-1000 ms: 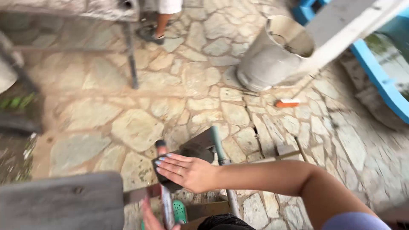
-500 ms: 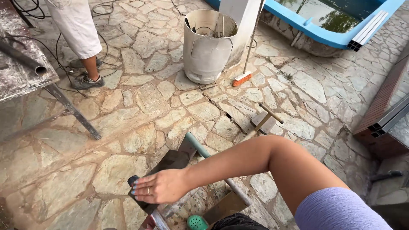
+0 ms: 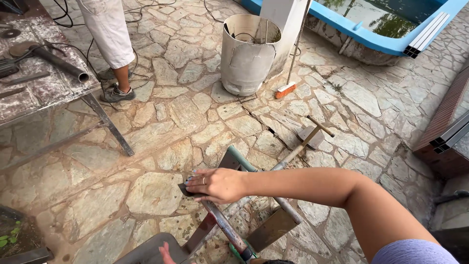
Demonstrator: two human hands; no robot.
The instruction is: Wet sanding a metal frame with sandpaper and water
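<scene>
Your view is swinging up and to the right compared with a second ago: the grey drum (image 3: 250,54) and the blue-rimmed pool (image 3: 386,29) are now sitting higher and clearer in the frame, and the steel worktop (image 3: 44,88) with its pipe (image 3: 61,63) is coming into view on the left. Through all of this your right hand (image 3: 217,185) is staying pressed on the dark sanding pad (image 3: 188,189), fingers spread flat and pushing it down against the end of the metal frame (image 3: 229,215) lying on the stone floor (image 3: 161,122). So the rubbing contact is holding while only your head is moving.

Your left hand (image 3: 166,253) is barely showing at the bottom edge, just fingertips beside the frame; you cannot tell whether it is gripping anything.

Another person's legs (image 3: 112,44) in pale shorts are standing well apart from you, near the worktop, with black cables trailing on the floor around their shoes.

An orange-headed broom (image 3: 288,88) is leaning just beside the drum. No packages, labels or signs are showing anywhere; the drum is plain grey and the stacked metal profiles (image 3: 425,36) on the pool edge are bare.
</scene>
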